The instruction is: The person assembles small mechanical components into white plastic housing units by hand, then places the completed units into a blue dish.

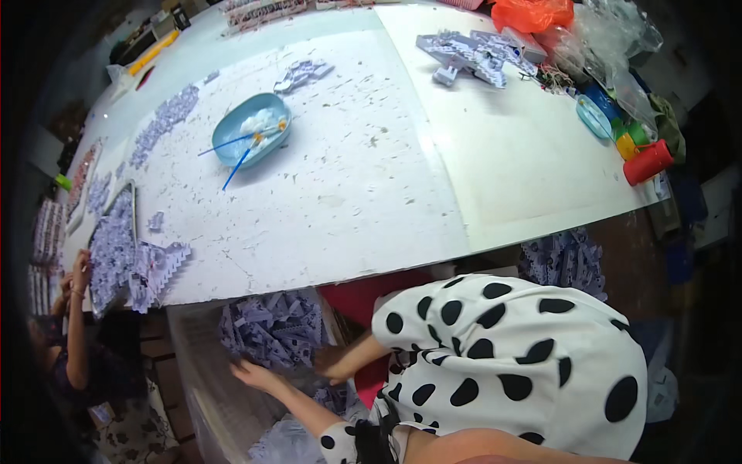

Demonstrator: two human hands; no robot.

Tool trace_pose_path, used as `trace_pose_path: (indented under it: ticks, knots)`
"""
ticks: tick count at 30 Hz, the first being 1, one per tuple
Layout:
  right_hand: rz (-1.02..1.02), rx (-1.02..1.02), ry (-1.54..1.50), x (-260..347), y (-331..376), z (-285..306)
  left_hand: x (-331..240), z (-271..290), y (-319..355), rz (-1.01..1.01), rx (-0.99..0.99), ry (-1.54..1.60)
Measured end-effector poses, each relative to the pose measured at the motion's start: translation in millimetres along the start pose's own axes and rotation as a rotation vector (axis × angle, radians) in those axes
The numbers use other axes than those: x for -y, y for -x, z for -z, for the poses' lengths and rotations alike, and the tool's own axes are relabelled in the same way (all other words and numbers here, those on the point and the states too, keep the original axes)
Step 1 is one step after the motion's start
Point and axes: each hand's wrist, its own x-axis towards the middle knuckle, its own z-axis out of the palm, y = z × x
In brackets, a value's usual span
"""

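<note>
Below the table's front edge, a box [189, 340] with a pale, plastic-like lining holds a heap of white-and-purple printed paper pieces with zigzag edges [274, 329]. My left hand [253, 375] is over the near side of this heap, fingers stretched out to the left, with nothing visible in them. At the heap's right side is my right hand [332, 363], in shadow, its fingers pointing down against the paper pieces; whether it grips one is hidden. More paper pieces [332, 398] lie under and between my forearms.
On the white table [332, 232] stands a blue bowl [224, 131] of white paste with blue-handled brushes. Paper pieces [471, 58] lie at the back right, near a red cup [648, 162]. A co-worker's hand [81, 267] works at a paper-filled tray [116, 240] on the left.
</note>
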Motion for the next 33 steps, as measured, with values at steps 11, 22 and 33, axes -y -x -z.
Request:
trace_pose_path:
  ticks: [11, 22, 33]
  knots:
    - [-0.43, -1.415, 0.024, -52.5, 360.4, 314.5, -277.3, -85.1, 185.5, -0.406, 0.742, 0.497]
    - [-1.286, -1.062, -0.622, -286.2, 532.0, 378.8, -373.9, -272.9, 277.4, -0.74, 1.187, 0.045]
    - [-0.819, -1.47, -0.967, -271.2, 533.6, 385.9, -420.3, -441.0, 277.4, -1.007, 1.205, -0.251]
